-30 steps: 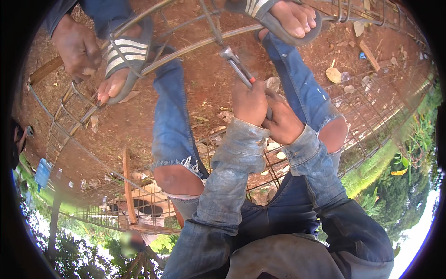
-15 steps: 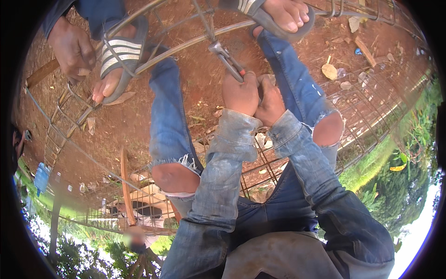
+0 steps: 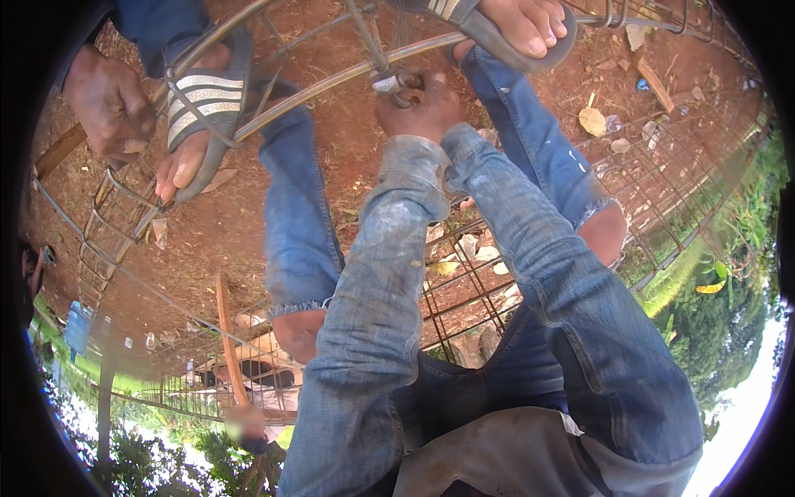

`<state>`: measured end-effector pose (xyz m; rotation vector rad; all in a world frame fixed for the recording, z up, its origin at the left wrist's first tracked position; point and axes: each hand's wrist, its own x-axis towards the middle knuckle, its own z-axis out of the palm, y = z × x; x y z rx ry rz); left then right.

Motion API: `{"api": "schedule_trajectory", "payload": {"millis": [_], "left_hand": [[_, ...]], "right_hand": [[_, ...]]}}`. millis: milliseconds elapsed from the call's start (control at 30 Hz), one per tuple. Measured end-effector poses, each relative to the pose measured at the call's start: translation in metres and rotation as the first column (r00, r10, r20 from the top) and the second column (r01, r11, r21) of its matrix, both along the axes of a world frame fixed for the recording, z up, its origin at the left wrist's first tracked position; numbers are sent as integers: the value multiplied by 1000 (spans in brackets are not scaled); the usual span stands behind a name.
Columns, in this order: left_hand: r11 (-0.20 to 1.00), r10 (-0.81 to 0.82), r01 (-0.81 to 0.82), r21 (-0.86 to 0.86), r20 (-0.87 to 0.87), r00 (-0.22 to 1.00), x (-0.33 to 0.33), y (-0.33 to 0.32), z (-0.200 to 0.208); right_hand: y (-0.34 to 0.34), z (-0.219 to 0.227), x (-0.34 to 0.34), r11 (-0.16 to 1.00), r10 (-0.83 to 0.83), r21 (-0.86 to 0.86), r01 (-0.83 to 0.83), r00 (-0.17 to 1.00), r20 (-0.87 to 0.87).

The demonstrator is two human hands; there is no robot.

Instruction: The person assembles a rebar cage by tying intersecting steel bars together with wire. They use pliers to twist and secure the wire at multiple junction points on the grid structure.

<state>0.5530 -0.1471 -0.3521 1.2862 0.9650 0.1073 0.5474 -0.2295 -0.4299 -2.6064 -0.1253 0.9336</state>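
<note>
A pair of metal pincers (image 3: 386,84) has its head against the rebar joint, where a short bar meets the long curved rebar (image 3: 323,89). My left hand (image 3: 401,118) is closed around the handles, which its fingers largely cover. Pressed against it, my right hand (image 3: 442,101) is also closed at the handles; the two hands overlap, so part of its grip is hidden. Both hands are between my knees, just below the long bar.
A co-worker's closed hand (image 3: 112,103) is at the far left, near a sandalled foot (image 3: 199,124) by the bars. Another sandalled foot (image 3: 526,33) stands at the top. Steel mesh (image 3: 662,182) spreads right. A wooden stake (image 3: 229,340) stands lower left. Leaves and stones litter the red soil.
My hands and the pincers have moved up toward the long bar. The handles, earlier visible, are now mostly covered by my hands. The co-worker's hand has shifted slightly down and left.
</note>
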Motion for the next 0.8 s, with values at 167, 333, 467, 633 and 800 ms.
{"api": "schedule_trajectory", "payload": {"millis": [167, 333, 467, 633, 800], "left_hand": [[984, 79, -78, -161, -1, 997, 5, 0, 3], [982, -156, 137, -127, -155, 975, -5, 33, 8], [765, -398, 381, -519, 83, 913, -16, 56, 7], [228, -249, 562, -795, 510, 823, -23, 50, -9], [196, -42, 442, -875, 443, 896, -31, 34, -11]], "right_hand": [[18, 11, -11, 997, -77, 24, 76, 997, 9], [36, 60, -18, 942, -181, 257, 215, 972, -148], [4, 95, 9, 815, 55, 477, 330, 774, -631], [-17, 110, -4, 697, 289, 506, 509, 446, -847], [-10, 111, -36, 900, -81, 383, 208, 943, -323]]}}
